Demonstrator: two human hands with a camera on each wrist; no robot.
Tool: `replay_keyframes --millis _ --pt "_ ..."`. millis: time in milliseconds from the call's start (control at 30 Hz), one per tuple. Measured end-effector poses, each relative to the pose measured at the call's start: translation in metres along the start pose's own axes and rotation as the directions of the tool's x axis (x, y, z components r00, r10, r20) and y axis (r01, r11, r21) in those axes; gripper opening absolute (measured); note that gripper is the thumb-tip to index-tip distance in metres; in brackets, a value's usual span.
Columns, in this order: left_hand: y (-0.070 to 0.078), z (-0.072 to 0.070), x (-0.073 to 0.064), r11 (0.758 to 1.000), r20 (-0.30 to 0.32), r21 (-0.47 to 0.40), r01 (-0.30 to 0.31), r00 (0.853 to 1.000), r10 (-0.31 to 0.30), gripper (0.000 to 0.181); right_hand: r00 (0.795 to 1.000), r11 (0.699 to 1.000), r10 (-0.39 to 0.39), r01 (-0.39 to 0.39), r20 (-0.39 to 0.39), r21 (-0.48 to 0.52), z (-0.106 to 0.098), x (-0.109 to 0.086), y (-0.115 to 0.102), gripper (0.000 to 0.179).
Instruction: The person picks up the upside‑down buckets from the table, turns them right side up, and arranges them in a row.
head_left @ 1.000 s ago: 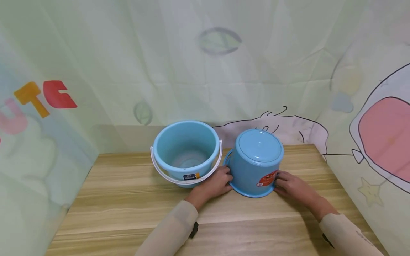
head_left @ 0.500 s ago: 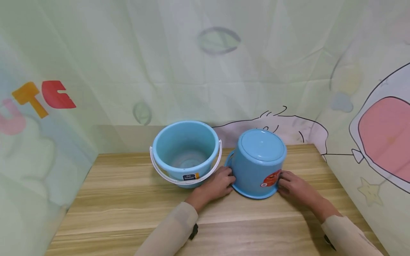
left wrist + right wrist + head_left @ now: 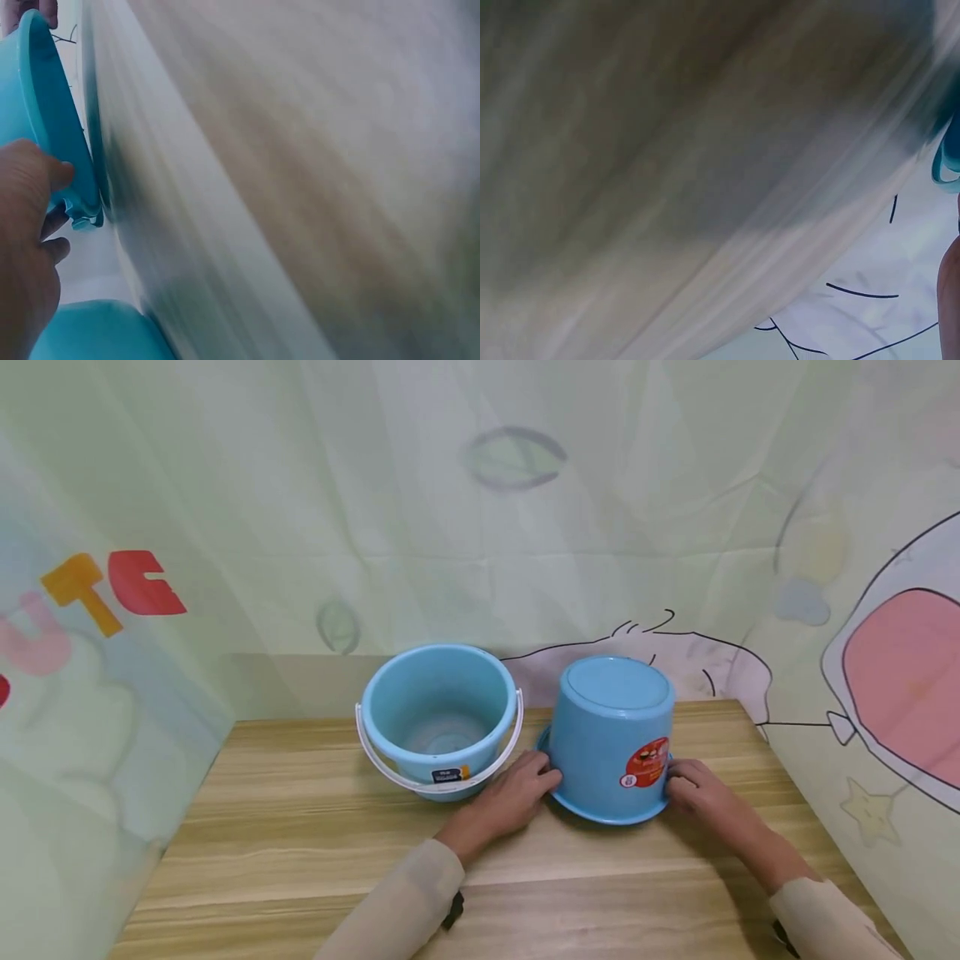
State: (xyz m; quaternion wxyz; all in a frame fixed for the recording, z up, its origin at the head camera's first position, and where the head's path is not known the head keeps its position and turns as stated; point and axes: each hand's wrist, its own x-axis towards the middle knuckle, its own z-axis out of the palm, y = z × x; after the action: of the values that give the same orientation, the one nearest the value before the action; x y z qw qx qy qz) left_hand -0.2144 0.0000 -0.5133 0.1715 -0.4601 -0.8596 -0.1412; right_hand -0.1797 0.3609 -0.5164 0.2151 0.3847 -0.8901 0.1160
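A blue bucket (image 3: 611, 735) stands upside down at the right, its base up and a red sticker (image 3: 645, 764) facing me. My left hand (image 3: 517, 793) grips its rim at the left side. At the opposite side my right hand (image 3: 705, 802) holds the rim with bent fingers. In the left wrist view the bucket's rim (image 3: 34, 90) is tilted and raised off the tabletop on the near side, with my left thumb on the outside and fingers beneath. The right wrist view catches only a sliver of bucket and hand.
A second light blue bucket (image 3: 408, 768) stands upright to the left, its white handle (image 3: 442, 788) hanging in front, close to my left forearm. The wooden table (image 3: 285, 843) meets a printed curtain (image 3: 420, 510) at the back and both sides.
The upside-down bucket has moved slightly right and tipped back, so its base shows less and its sticker more. Both hands have moved right with it. The upright bucket stays put.
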Motion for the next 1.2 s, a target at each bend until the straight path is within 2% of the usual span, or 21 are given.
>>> replay_keyframes --millis 100,233,333,567,767,967,1067,1200 --pt "0.004 -0.003 0.0 1.0 0.006 0.01 0.021 1.0 -0.021 0.019 0.999 0.999 -0.027 0.025 -0.046 -0.032 0.0 -0.001 0.0 0.008" --pt "0.008 -0.007 -0.001 0.999 0.009 0.015 0.032 0.999 -0.032 0.018 0.991 0.998 -0.051 0.045 -0.12 -0.054 -0.002 -0.001 -0.002 0.05" --pt "0.011 -0.008 0.0 1.0 -0.006 0.014 0.026 1.0 -0.026 0.019 0.989 0.999 -0.027 0.022 -0.143 -0.037 -0.005 -0.002 -0.004 0.054" --pt "0.016 -0.013 0.002 0.999 -0.044 -0.011 0.033 0.998 -0.033 0.025 0.984 1.0 -0.006 0.001 -0.178 -0.028 -0.014 -0.002 -0.01 0.055" --pt "0.022 -0.021 0.003 0.998 -0.028 -0.056 0.034 0.999 -0.035 0.029 0.982 0.999 0.012 -0.018 -0.188 -0.027 -0.022 -0.001 -0.016 0.056" --pt "0.026 -0.026 0.002 0.998 -0.034 -0.059 0.029 0.999 -0.031 0.029 0.977 1.0 0.008 -0.014 -0.214 -0.026 -0.029 0.001 -0.02 0.058" --pt "0.028 -0.03 0.001 0.998 -0.056 -0.062 0.011 0.998 -0.015 0.029 0.97 1.0 -0.001 -0.002 -0.242 -0.015 -0.033 0.002 -0.021 0.058" --pt "0.031 -0.037 0.001 0.997 -0.081 -0.072 -0.014 0.997 0.008 0.029 0.95 0.999 -0.028 0.032 -0.312 0.008 -0.039 0.004 -0.022 0.054"
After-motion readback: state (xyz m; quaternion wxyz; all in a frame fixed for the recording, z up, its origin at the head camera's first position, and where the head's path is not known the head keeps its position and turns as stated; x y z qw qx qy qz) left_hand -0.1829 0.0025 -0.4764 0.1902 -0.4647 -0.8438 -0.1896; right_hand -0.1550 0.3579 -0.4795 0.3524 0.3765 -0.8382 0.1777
